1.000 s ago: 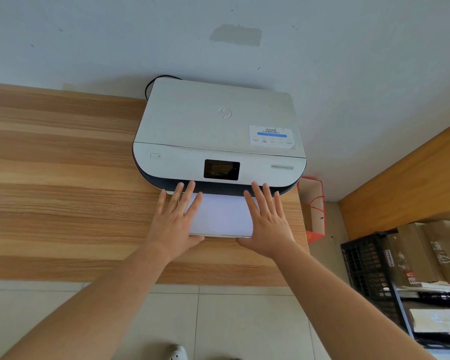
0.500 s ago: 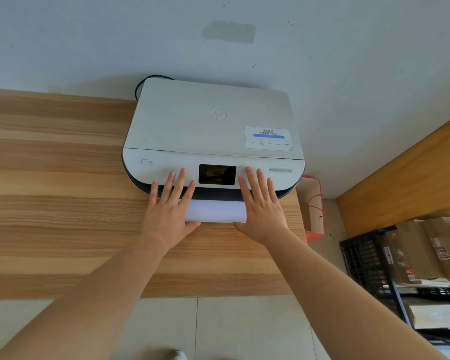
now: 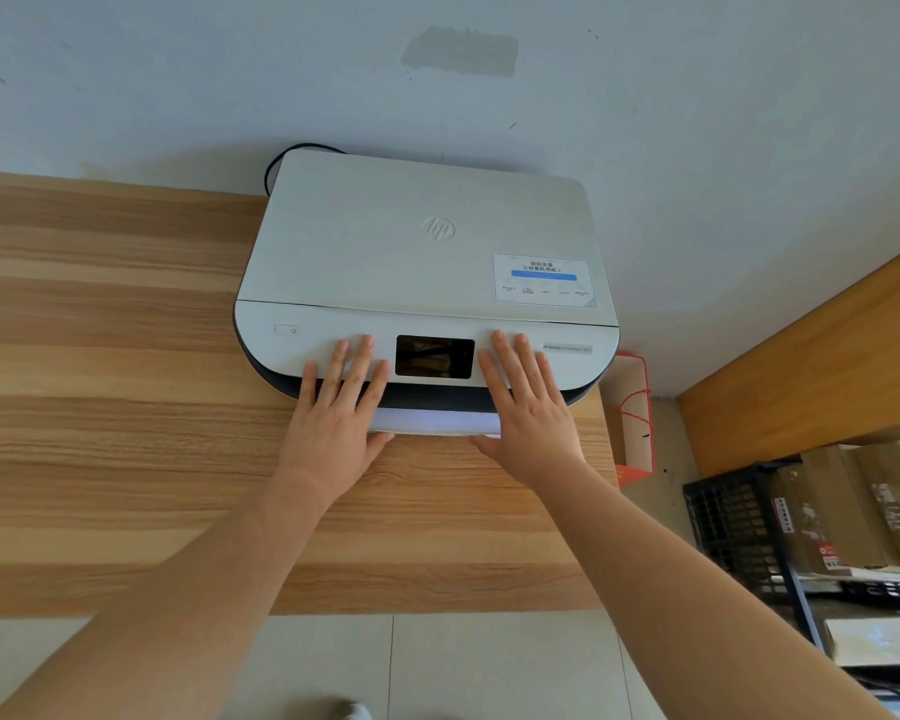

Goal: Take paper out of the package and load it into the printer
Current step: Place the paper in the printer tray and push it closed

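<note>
Both hands flat, fingers spread: left hand (image 3: 333,433) and right hand (image 3: 528,423) press the paper tray (image 3: 432,422) at the HP printer (image 3: 422,262), centre frame.

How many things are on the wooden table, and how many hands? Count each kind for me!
Printers: 1, the white printer
Paper stacks: 1, the white paper sticking out of the printer's front
Hands: 2, the left hand and the right hand, both flat and open
Total: 4

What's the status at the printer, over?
Left hand, right hand flat, open. Paper tray nearly inside printer. Nothing blocking.
</note>
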A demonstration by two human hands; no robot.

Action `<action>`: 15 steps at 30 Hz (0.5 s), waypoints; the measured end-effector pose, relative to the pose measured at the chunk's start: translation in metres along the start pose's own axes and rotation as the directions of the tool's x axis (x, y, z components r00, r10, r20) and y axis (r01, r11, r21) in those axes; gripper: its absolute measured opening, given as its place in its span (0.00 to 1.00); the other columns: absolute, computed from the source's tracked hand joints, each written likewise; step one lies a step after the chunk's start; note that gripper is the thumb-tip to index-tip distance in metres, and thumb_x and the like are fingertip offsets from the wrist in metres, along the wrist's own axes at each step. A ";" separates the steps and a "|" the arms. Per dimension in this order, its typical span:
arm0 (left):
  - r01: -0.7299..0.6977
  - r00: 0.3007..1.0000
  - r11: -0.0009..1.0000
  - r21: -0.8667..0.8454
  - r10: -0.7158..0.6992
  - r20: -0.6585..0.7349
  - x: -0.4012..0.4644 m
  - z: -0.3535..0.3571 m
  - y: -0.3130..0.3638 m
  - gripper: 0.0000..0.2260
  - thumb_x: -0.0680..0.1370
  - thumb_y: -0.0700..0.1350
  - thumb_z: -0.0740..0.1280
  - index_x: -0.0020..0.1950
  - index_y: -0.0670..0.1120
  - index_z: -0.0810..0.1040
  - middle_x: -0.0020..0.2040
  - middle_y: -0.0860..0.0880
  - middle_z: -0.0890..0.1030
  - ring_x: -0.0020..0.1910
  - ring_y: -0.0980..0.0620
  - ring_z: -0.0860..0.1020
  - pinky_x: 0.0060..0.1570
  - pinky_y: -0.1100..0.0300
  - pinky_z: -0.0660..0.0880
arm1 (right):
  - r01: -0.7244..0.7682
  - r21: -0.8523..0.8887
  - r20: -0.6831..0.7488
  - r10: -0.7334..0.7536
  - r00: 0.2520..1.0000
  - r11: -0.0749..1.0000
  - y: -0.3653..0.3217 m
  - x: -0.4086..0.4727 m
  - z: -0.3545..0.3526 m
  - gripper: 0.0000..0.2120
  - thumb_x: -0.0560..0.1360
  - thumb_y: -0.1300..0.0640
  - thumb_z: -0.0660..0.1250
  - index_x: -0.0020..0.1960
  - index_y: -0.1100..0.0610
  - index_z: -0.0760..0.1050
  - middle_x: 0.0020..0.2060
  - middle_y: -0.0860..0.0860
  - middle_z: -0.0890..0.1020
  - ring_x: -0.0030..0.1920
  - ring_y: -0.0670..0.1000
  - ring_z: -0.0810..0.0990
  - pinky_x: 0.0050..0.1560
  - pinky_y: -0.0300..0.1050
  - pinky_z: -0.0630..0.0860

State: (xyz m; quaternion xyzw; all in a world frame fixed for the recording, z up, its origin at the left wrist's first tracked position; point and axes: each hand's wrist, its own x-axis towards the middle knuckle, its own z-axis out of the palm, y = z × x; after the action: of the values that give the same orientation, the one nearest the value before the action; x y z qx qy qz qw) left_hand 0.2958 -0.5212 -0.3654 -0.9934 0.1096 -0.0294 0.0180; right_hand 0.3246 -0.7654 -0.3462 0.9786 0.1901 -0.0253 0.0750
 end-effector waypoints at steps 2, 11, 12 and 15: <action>0.000 1.000 1.000 -0.003 -0.001 -0.015 0.000 0.002 0.000 0.37 0.74 0.55 0.68 0.77 0.45 0.54 0.79 0.42 0.44 0.77 0.40 0.46 0.72 0.36 0.54 | -0.006 -0.001 -0.014 0.006 1.000 1.000 0.000 0.001 0.001 0.49 0.74 0.41 0.67 0.78 0.54 0.36 0.76 0.53 0.31 0.76 0.56 0.30 0.74 0.54 0.32; -0.010 0.998 0.999 0.034 0.012 -0.060 0.003 0.007 0.001 0.35 0.74 0.48 0.69 0.76 0.43 0.56 0.78 0.40 0.49 0.77 0.38 0.49 0.70 0.35 0.57 | -0.006 -0.020 -0.068 0.005 0.998 1.000 -0.001 0.005 0.011 0.45 0.76 0.43 0.65 0.79 0.56 0.39 0.76 0.54 0.33 0.77 0.58 0.33 0.75 0.56 0.34; -0.010 0.998 0.999 0.041 0.013 -0.066 0.003 0.008 0.001 0.35 0.74 0.48 0.69 0.76 0.43 0.57 0.78 0.40 0.49 0.76 0.38 0.49 0.70 0.35 0.57 | -0.006 -0.019 -0.073 0.005 0.997 1.000 -0.001 0.005 0.012 0.44 0.76 0.43 0.65 0.79 0.56 0.40 0.76 0.54 0.33 0.77 0.58 0.33 0.75 0.56 0.34; -0.001 0.996 0.999 0.050 0.005 -0.084 0.005 0.010 0.002 0.33 0.75 0.48 0.69 0.75 0.42 0.58 0.78 0.39 0.51 0.76 0.38 0.51 0.69 0.35 0.58 | -0.004 -0.025 -0.098 0.002 0.995 1.000 0.001 0.007 0.016 0.44 0.76 0.44 0.65 0.79 0.56 0.41 0.77 0.54 0.34 0.77 0.58 0.35 0.75 0.56 0.34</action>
State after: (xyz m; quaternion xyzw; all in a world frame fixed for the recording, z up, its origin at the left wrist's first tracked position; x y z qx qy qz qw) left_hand 0.3005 -0.5240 -0.3752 -0.9903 0.1110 -0.0740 0.0382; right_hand 0.3308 -0.7660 -0.3621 0.9779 0.1925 0.0254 0.0780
